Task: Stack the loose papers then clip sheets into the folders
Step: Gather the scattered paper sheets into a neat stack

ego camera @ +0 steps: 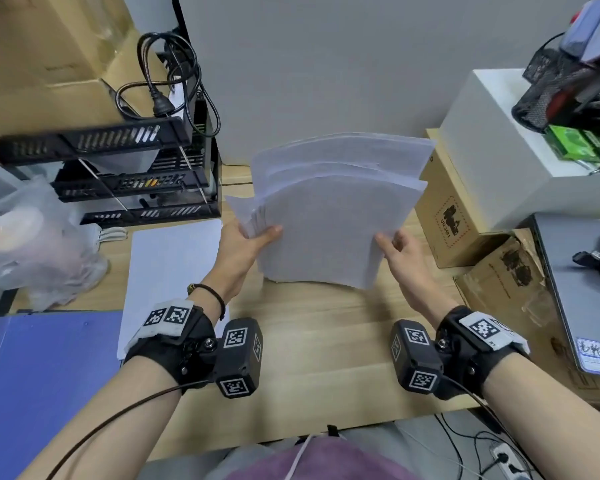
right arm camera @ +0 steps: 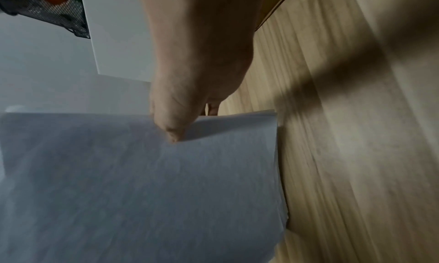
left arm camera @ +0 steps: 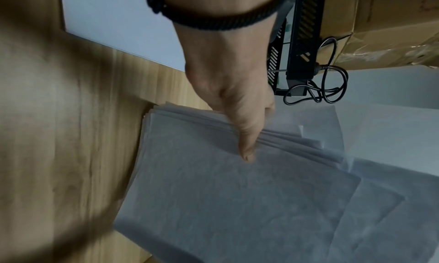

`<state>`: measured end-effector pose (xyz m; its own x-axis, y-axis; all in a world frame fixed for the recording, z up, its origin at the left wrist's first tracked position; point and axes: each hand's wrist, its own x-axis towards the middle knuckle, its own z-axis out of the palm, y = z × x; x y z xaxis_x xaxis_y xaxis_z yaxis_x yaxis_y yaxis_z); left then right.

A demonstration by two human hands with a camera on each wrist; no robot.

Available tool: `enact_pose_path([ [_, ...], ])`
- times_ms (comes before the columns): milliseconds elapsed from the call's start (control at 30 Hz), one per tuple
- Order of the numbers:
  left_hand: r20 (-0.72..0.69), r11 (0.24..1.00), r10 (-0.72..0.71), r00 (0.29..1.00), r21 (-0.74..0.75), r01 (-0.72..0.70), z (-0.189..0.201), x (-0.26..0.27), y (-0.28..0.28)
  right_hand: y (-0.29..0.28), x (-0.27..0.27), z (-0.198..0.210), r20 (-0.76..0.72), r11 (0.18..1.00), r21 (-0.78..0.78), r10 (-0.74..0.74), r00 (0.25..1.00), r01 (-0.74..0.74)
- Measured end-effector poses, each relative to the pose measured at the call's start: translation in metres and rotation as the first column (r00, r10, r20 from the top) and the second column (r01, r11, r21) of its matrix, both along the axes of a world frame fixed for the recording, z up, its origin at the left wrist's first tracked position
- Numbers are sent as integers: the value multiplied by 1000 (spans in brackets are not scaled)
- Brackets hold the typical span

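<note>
paper stack: bundle of loose white paper sheets (ego camera: 329, 220), centre of the head view, stood on its lower edge on the light wood-grain desk (ego camera: 312, 358); top edges uneven, sheets fanned and bowed, not squared.
left hand: left hand (ego camera: 245, 242) grips the stack's left side; thumb on the front sheet, other fingers behind and hidden. Left wrist view shows the thumb (left arm camera: 247, 145) pressed flat on the top sheet, with staggered sheet edges beside it.
right hand: right hand (ego camera: 400, 251) on the stack's right edge, thumb in front, fingers curled round behind. Right wrist view: thumb (right arm camera: 172, 128) clamped on the sheet edge, paper dented under it; remaining fingers mostly out of sight.
single sheet: one white sheet (ego camera: 167, 271) lies flat on the desk, left of the stack, partly under the left forearm.
folder: blue plastic folder (ego camera: 39, 386), lower left of the head view, flat, its edge touching or overlapping the single sheet; can't tell which.
tray rack: black three-tier slotted document tray (ego camera: 129, 171), upper left, with a coiled black power cable (ego camera: 167, 77) on top.
right side: brown cardboard boxes (ego camera: 465, 223) with a white box (ego camera: 506, 157) above; grey laptop (ego camera: 575, 289) at the right edge.
left edge: clear plastic bag (ego camera: 32, 244).
</note>
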<state>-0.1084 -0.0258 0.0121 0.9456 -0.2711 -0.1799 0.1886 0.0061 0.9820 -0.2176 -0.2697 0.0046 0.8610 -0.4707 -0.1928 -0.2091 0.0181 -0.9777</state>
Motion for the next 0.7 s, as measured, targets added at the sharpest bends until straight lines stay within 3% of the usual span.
enact_pose_path([
  [433,-30,978,-116,993,174,119,-25,-11,-1,4,-15,-22,-120,998,-38,37,992,-42],
  [567,-40,970,-93,995,222,99,-19,-16,-14,13,-5,-18,-147,997,-72,22,989,-32],
  [700,-52,988,-15,999,154,23,1,-9,-22,16,16,6,-90,997,-77,-23,996,16],
])
